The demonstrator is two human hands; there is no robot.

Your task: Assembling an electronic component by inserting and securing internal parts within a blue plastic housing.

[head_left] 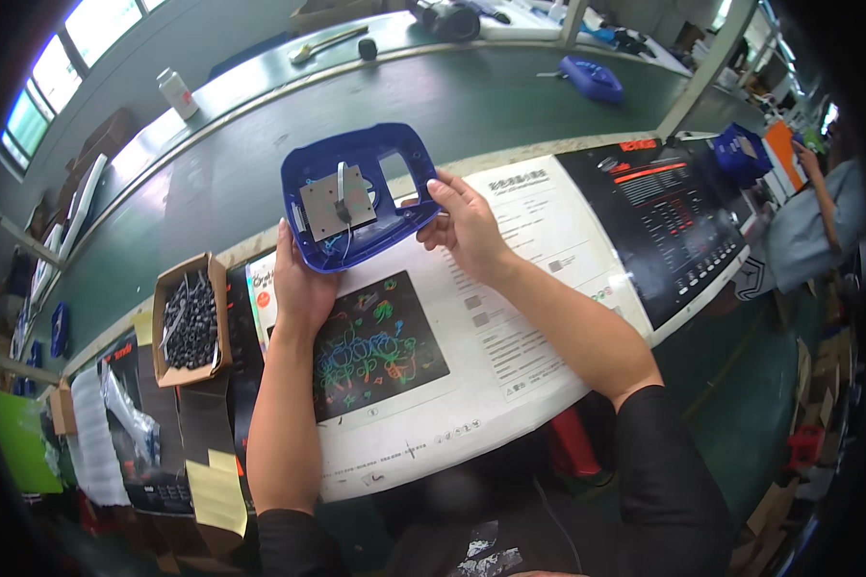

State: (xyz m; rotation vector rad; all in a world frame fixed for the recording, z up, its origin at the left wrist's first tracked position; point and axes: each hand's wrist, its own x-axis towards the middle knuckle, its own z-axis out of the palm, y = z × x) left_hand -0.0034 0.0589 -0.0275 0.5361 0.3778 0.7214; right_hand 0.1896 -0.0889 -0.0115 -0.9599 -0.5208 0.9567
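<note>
A blue plastic housing (387,229) is held up in both hands, tilted with its hollow inside in view, above a white printed sheet (529,288). Toward 9 o'clock inside it sits a square grey-beige plate (322,207), crossed by a white strip (341,178) and a dark lump (343,212), with thin wires trailing toward 6 o'clock; a rectangular opening lies toward 2 o'clock. The left hand (303,288) supports the housing at 7 o'clock, thumb along the outer rim, its other fingers mostly hidden below. The right hand (464,221) grips the edge at 3 o'clock, partly closed, thumb on the rim and fingers curled beneath

From the housing, a dark picture (385,346) on the sheet lies at 6 o'clock, and an open cardboard box (223,317) full of small black parts (192,322) at 8. A white bottle (175,93) stands at 10, and a second blue housing (592,79) rests on the green surface (433,87) at 2. At 3 lies a black printed panel (659,231), with a co-worker (827,231) well beyond
</note>
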